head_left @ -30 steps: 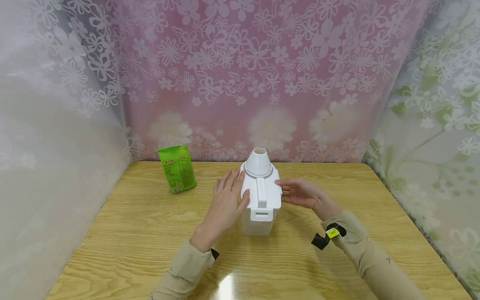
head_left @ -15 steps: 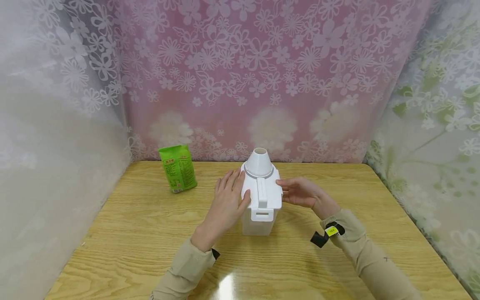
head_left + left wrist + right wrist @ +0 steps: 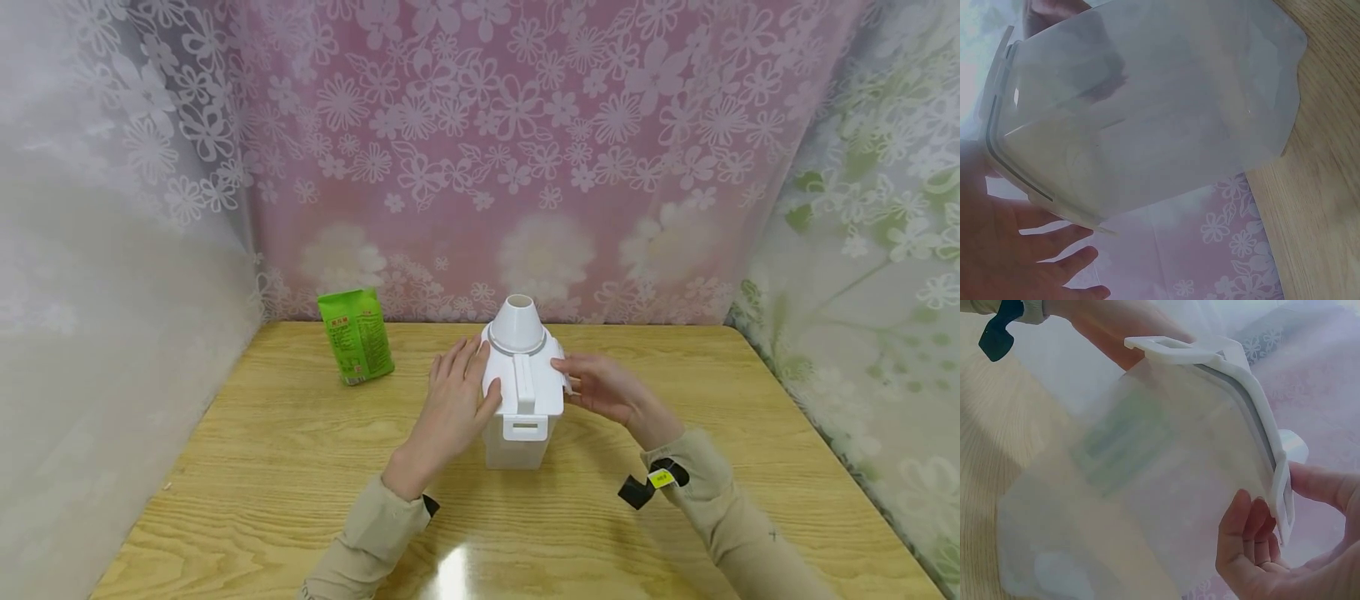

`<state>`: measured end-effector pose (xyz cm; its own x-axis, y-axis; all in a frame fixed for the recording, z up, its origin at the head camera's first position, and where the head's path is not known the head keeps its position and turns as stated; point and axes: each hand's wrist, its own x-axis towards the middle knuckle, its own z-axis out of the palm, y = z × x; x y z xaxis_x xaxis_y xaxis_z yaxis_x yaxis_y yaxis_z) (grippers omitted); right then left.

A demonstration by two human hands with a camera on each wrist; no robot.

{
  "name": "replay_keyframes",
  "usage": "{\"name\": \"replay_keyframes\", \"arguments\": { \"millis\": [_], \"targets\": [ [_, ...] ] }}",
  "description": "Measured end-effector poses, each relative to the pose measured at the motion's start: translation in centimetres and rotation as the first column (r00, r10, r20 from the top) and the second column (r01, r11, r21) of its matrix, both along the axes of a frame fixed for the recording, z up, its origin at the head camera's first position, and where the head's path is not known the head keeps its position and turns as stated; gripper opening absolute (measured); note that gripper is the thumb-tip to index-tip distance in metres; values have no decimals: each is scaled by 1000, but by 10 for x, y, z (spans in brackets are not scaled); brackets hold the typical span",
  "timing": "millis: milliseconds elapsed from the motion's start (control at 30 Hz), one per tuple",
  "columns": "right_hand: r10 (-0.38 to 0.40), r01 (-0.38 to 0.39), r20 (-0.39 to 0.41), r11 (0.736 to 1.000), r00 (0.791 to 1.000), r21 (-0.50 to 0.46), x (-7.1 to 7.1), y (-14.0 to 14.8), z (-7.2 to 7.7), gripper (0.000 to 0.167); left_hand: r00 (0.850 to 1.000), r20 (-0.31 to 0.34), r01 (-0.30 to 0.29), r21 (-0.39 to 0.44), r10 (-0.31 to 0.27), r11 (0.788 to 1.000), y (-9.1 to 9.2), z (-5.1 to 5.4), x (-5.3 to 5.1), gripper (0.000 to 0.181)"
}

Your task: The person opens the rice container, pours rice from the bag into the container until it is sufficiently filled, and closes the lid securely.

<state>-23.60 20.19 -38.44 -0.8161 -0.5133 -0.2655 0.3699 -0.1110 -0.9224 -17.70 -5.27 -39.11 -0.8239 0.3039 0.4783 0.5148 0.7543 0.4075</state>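
Note:
An upright translucent storage container (image 3: 514, 450) stands on the table, with a white lid (image 3: 501, 379) on top. The lid bears a handle bar and a cone-shaped cap (image 3: 517, 325). Along the lid's left edge rests my left hand (image 3: 450, 407), fingers stretched out, also visible in the left wrist view. My right hand (image 3: 611, 392) is at the opposite side, thumb against the lid and curled fingers under the side latch (image 3: 1283, 500). In the right wrist view that latch sits between thumb and fingers, tilted outward. A front latch (image 3: 525, 427) hangs nearest me.
A green printed bag (image 3: 356, 337) stands upright at the back left of the wooden table (image 3: 300, 467). Behind the table hangs a pink flowered curtain (image 3: 450, 167), with pale curtains at both sides. A black strap (image 3: 637, 492) dangles from the right wrist.
The side latch at my right hand has swung slightly outward and up from the container's side. My left hand and the green bag have stayed in place.

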Motion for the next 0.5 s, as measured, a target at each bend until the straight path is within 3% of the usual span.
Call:
{"name": "replay_keyframes", "arguments": {
  "millis": [200, 300, 400, 500],
  "targets": [
    [-78, 91, -94, 986, 993, 140, 9, -1, -5, 68, 1000, 26, 3, -8, -3, 1000, -1, -1, 0, 55],
    [-109, 155, -198, 960, 974, 232, 13, -2, -7, 74, 1000, 31, 6, -9, -5, 1000, -1, -1, 0, 55],
    [-123, 232, -336, 923, 934, 308, 17, -5, -6, 70, 999, 35, 7, -8, -7, 1000, -2, -1, 0, 55],
    [-130, 330, -479, 871, 868, 363, 21, -8, -4, 65, 999, 37, 10, -2, -10, 1000, -2, -1, 0, 55]
  ]
}}
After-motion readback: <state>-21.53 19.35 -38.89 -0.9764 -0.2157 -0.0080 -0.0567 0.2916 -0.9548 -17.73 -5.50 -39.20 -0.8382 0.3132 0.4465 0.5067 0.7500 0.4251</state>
